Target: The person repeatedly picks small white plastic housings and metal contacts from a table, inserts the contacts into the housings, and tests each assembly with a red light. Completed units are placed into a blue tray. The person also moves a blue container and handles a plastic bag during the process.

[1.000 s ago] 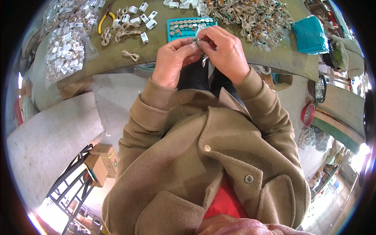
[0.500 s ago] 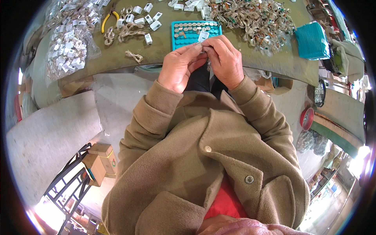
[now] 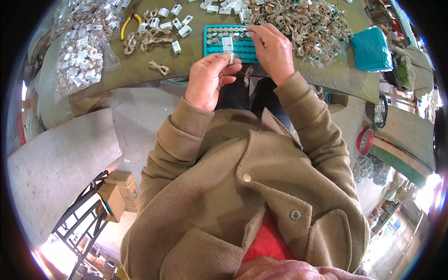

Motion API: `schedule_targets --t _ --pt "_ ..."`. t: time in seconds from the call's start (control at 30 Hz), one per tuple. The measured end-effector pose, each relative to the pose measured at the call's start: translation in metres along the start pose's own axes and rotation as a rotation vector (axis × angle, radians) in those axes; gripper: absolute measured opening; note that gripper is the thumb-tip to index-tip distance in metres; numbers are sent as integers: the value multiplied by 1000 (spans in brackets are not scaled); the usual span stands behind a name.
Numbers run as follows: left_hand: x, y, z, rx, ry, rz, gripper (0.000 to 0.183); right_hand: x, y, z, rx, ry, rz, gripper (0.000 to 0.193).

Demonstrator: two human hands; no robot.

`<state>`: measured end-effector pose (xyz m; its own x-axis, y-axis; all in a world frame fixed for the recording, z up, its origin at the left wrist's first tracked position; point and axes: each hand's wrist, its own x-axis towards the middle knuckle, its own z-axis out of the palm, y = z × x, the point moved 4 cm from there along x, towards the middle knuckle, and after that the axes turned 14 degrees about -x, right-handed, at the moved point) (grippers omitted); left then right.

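My left hand [image 3: 206, 80] pinches a small white plastic battery case [image 3: 227, 44], its open side facing up, above the table's near edge. A bundle of thin clear wire [image 3: 248, 74] hangs beside those fingers, over my lap. My right hand [image 3: 274, 52] is over the right side of a turquoise tray [image 3: 206, 46]. Its thumb and forefinger are closed together at the tray's far right, by the rows of silver coin cells [image 3: 226, 34]. Whatever lies between these fingertips is too small to make out. The tray's nearer hollows hold no cells.
Yellow-handled pliers [image 3: 123, 29], loose white cases [image 3: 185, 31] and wire coils [image 3: 160, 67] lie left of the tray. Bags of finished-looking white cases [image 3: 79, 67] fill the far left. A heap of wire bundles [image 3: 308, 28] and stacked turquoise trays [image 3: 372, 48] are at right.
My hands have come apart. The right hand moved up and right to the tray's far rows, while the left kept the white case and shifted it slightly left.
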<state>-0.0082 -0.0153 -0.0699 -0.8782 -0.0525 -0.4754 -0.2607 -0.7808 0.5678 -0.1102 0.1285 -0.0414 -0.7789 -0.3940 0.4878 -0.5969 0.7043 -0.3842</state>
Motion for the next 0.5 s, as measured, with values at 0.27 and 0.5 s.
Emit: schedule_targets --t 0.27,0.5 --pt "3 0 2 -88 -22 21 21 -4 2 7 -132 -81 5 10" --pt "3 -1 4 -96 -42 25 23 -4 4 4 -117 -109 27 11"
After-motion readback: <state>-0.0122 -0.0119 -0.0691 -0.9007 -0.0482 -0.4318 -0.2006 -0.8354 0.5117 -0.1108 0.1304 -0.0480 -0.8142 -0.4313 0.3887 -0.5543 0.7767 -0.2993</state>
